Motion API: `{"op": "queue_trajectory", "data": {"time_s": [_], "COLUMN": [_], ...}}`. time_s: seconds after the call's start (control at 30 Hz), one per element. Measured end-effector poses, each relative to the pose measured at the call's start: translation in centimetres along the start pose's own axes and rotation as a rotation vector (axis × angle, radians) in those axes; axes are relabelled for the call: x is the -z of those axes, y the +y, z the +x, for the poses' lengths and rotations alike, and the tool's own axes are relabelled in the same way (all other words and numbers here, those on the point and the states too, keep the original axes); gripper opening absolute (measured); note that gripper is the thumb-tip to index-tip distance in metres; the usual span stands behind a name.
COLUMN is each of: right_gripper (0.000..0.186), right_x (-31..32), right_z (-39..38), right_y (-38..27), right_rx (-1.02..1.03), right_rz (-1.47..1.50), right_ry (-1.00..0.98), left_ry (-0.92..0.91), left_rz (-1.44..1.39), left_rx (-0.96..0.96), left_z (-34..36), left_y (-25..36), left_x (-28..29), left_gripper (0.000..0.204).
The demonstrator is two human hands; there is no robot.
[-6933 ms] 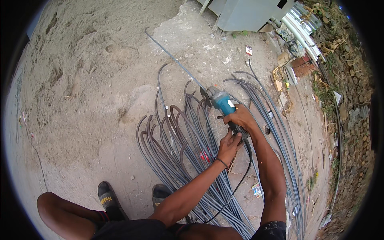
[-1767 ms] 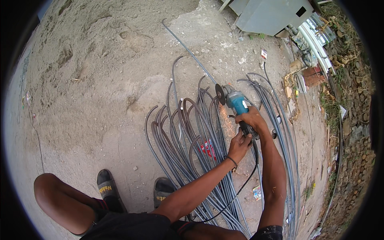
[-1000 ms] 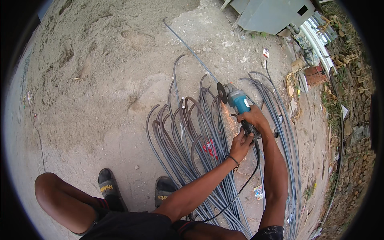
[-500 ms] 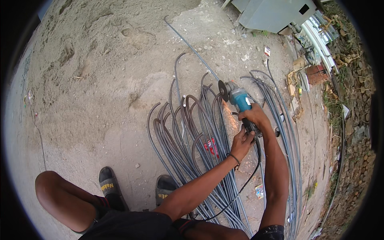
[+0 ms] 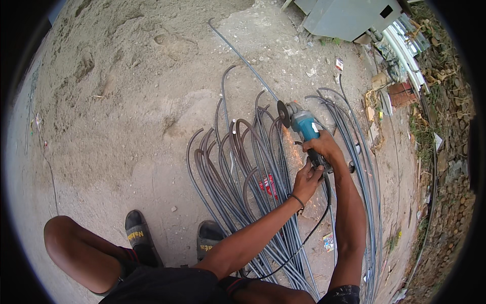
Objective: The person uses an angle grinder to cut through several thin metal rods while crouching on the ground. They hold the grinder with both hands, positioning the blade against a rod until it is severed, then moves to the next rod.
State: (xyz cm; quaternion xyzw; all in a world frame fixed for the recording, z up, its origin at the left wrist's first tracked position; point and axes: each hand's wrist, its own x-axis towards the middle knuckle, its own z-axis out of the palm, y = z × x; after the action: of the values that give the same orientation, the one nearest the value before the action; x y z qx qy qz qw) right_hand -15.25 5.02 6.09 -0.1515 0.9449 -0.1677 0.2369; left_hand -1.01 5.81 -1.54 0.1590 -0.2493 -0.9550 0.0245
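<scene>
A teal angle grinder (image 5: 306,127) is held out in front of me by both hands. My right hand (image 5: 322,144) wraps round its body, and my left hand (image 5: 308,181) grips the black rear end, where the power cord (image 5: 324,213) comes out. The dark cutting disc (image 5: 283,114) meets a long steel rod (image 5: 243,58) that runs away toward the upper left. Orange sparks (image 5: 291,144) fly from the disc back toward my left forearm. Beneath and left of the grinder lies a bundle of bent steel rods (image 5: 258,202).
Another bundle of rods (image 5: 357,157) lies to the right of my arms. A grey metal box (image 5: 347,19) stands at the far right, with a broken red brick (image 5: 401,94) nearby. My sandalled feet (image 5: 135,230) are at the lower left, on sandy ground (image 5: 111,152).
Almost nothing differs: the grinder stays at the rod with sparks still flying, and both hands keep their hold. The view has shifted very slightly.
</scene>
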Motion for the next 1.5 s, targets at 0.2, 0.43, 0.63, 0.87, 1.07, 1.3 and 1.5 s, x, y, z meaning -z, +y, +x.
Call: {"op": "queue_trajectory", "data": {"time_s": [0.2,0.43,0.63,0.87,1.07,1.3,1.5], "right_gripper": [0.05,0.05,0.051,0.052,0.052,0.053,0.057], "right_x": [0.1,-0.2,-0.2,-0.1,-0.3,-0.2,-0.7], "right_z": [-0.4,0.4,0.5,0.2,0.6,-0.2,1.3], "right_y": [-0.4,0.4,0.7,0.5,0.8,-0.3,1.6], "right_rx": [-0.019,-0.005,-0.008,-0.021,-0.026,-0.007,-0.02], "right_rz": [0.008,0.016,-0.004,0.02,0.011,0.022,-0.05], "right_ry": [-0.001,-0.01,-0.004,-0.01,-0.03,-0.026,0.062], "left_ry": [-0.012,-0.023,-0.02,-0.009,-0.024,-0.013,-0.015], "left_rz": [-0.02,-0.024,-0.043,-0.043,-0.028,-0.043,-0.021], "left_rx": [0.001,-0.013,-0.008,-0.007,-0.009,-0.015,-0.019], "left_z": [-0.1,0.0,0.1,-0.2,-0.1,-0.1,0.1], "left_y": [0.0,-0.1,-0.2,0.1,0.0,0.0,-0.3], "left_x": [0.0,0.2,0.0,-0.1,0.1,0.2,0.0], "left_gripper": [0.058,0.056,0.055,0.056,0.058,0.054,0.055]}}
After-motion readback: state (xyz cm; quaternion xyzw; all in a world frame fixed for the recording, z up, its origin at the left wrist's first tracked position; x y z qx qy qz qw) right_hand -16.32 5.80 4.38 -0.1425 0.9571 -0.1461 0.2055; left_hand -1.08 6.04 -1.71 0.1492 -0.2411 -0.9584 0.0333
